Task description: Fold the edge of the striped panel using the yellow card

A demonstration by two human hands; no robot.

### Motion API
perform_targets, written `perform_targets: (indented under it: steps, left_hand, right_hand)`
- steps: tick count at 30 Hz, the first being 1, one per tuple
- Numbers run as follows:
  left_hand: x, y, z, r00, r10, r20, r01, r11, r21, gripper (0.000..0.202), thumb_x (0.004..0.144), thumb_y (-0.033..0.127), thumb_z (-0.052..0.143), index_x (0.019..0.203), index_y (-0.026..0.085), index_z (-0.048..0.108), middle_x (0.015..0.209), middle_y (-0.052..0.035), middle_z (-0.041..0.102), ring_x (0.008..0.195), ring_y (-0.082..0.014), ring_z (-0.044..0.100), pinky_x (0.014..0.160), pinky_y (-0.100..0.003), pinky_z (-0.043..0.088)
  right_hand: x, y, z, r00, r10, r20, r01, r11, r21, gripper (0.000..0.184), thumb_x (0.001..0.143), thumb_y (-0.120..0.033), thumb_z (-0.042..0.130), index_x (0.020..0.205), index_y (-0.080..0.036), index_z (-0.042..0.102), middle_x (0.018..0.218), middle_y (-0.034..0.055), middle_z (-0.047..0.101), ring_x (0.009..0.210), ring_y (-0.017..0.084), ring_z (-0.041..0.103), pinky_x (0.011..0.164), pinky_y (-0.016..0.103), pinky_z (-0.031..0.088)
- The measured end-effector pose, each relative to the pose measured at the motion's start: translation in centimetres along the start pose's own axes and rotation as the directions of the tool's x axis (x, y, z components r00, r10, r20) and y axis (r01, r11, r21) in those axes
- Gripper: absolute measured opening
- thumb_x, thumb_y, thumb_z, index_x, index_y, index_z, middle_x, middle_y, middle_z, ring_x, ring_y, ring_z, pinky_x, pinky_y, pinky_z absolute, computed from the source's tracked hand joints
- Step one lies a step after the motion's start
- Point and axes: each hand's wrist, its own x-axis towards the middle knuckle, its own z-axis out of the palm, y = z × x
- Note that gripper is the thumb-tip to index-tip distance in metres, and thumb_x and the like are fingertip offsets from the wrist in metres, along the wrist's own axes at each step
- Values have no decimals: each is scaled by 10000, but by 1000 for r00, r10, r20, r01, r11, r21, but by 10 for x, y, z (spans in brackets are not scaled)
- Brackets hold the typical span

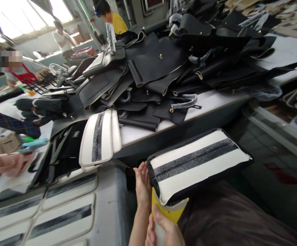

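We see a cream panel (199, 162) with a dark fuzzy stripe down its middle and a black edge, lying flat on a lap just below the worktop (215, 99). Our left hand (142, 186) lies flat along its near short edge, fingers straight and together. Our right hand (164, 229) is clamped on a yellow tool (170, 210) tucked under the panel's corner; it may be a scraper, but most of it is hidden. No writing is legible. Black leather pieces (161, 65) are heaped on the worktop.
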Motion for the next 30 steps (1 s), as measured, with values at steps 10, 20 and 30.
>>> perform_targets:
  steps: [10,20,30]
  left_hand:
    - [7,35,9,984,168,66,-172,983,61,415,1023,484,335,1285,268,573,1340,-31,578,1271,-207,489,1101,-349,323]
    - [10,37,13,983,179,30,-182,977,113,365,1027,434,355,1238,253,591,1269,-33,613,1205,-204,529,1038,-322,362]
    - [9,40,15,986,164,12,-164,975,149,345,1026,430,364,1216,275,607,1242,-19,632,1173,-194,551,1016,-303,382]
  right_hand:
    - [11,16,-13,998,-11,-58,13,999,35,686,606,-843,651,480,-183,512,374,0,464,358,118,448,412,240,362]
    - [0,7,-22,944,-23,-328,-92,939,-332,731,591,-926,544,647,-215,703,506,49,591,598,212,612,625,300,475]
    - [-17,-29,5,963,126,-240,-218,886,-410,833,369,-1051,349,277,-225,404,343,49,409,378,156,480,502,324,462]
